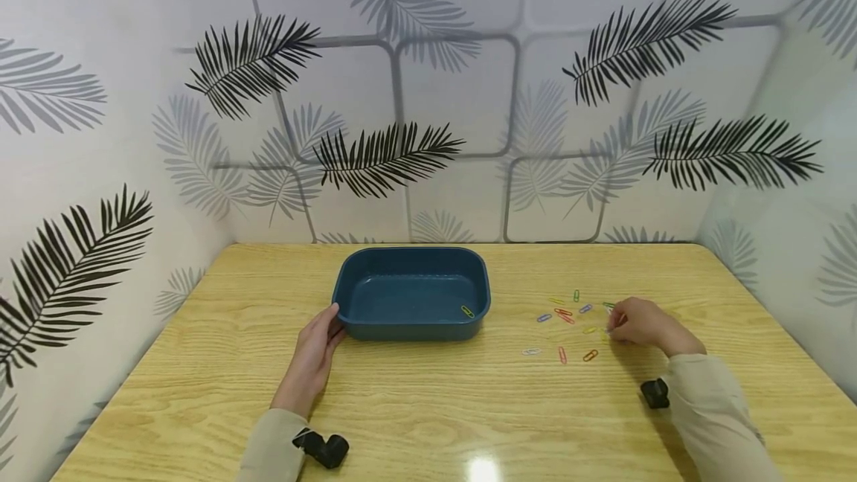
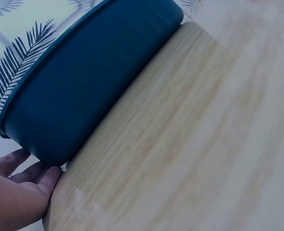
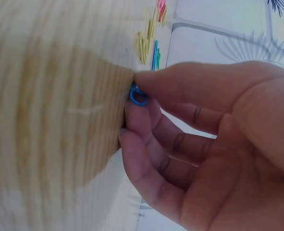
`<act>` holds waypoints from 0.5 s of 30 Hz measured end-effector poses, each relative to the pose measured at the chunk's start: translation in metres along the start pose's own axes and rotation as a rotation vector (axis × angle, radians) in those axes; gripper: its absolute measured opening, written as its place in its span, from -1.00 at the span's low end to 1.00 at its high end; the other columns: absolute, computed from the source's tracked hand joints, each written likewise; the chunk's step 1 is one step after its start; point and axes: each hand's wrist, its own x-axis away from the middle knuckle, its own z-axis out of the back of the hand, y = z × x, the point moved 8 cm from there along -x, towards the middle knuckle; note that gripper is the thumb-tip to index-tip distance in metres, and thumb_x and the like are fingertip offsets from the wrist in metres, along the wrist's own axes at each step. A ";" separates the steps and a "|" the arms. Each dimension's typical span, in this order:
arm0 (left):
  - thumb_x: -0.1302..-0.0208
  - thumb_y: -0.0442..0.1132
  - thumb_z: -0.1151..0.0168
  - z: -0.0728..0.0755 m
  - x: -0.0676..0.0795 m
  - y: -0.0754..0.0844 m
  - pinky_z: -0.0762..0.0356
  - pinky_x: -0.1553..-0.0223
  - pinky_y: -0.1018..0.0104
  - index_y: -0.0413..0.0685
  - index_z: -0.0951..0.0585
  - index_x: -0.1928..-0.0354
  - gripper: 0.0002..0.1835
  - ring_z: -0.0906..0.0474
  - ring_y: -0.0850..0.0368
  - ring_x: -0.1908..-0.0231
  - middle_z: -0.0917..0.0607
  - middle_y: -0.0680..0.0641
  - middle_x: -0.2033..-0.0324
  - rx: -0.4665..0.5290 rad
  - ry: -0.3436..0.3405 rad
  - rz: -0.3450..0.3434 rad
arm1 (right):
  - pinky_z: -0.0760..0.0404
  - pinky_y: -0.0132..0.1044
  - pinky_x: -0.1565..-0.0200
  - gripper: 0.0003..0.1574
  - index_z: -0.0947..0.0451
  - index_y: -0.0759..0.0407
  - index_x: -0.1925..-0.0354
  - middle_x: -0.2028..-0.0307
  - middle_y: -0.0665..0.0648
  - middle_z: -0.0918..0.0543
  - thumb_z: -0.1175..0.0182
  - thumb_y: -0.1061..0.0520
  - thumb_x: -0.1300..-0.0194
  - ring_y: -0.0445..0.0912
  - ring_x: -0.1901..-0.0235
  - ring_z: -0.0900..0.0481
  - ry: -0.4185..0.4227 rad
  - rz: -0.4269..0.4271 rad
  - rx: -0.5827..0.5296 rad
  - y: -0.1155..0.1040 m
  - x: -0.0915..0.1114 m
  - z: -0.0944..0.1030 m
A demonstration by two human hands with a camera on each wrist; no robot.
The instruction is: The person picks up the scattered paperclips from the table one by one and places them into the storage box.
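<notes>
1. One yellow paper clip lies inside the dark blue tray, near its right end, on the worktop.
2. From where I stand, the left grip is closed about the tray's near left corner, steadying it, I suppose.
3. The right grip pinches a blue clip between thumb and fingertips, low at the worktop; loose clips lie scattered nearby, right of the tray.
4. This looks to me like the picking-up step, with most clips outside the tray.
5. The next move calls, I'd say, for a firm pinch and a lift clear of the neighbouring clips.
</notes>
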 end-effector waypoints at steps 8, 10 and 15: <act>-0.56 -0.14 0.15 0.001 0.001 0.000 -0.12 -0.35 0.14 -0.43 -0.12 -0.41 -0.42 -0.14 -0.09 -0.32 -0.19 -0.36 -0.34 0.007 0.005 -0.007 | -0.56 -0.23 0.48 -0.97 -0.50 0.43 0.37 0.47 0.13 -0.57 -0.16 0.42 -0.13 -0.08 0.52 -0.52 -0.026 -0.002 -0.052 0.003 -0.001 -0.002; -0.56 -0.14 0.14 0.000 0.001 0.000 -0.11 -0.35 0.13 -0.43 -0.11 -0.41 -0.41 -0.14 -0.10 -0.32 -0.19 -0.37 -0.34 0.006 0.001 -0.008 | -0.54 -0.22 0.46 -0.98 -0.49 0.41 0.37 0.45 0.15 -0.58 -0.15 0.41 -0.16 -0.07 0.48 -0.51 -0.014 0.010 -0.024 0.003 -0.002 -0.001; -0.56 -0.14 0.15 -0.001 0.000 0.000 -0.12 -0.35 0.13 -0.42 -0.11 -0.42 -0.41 -0.14 -0.09 -0.32 -0.19 -0.36 -0.35 0.009 -0.003 -0.002 | -0.46 -0.17 0.38 -0.95 -0.47 0.34 0.39 0.42 0.18 -0.56 -0.12 0.42 -0.16 -0.02 0.41 -0.45 0.043 0.030 0.052 0.003 -0.004 0.005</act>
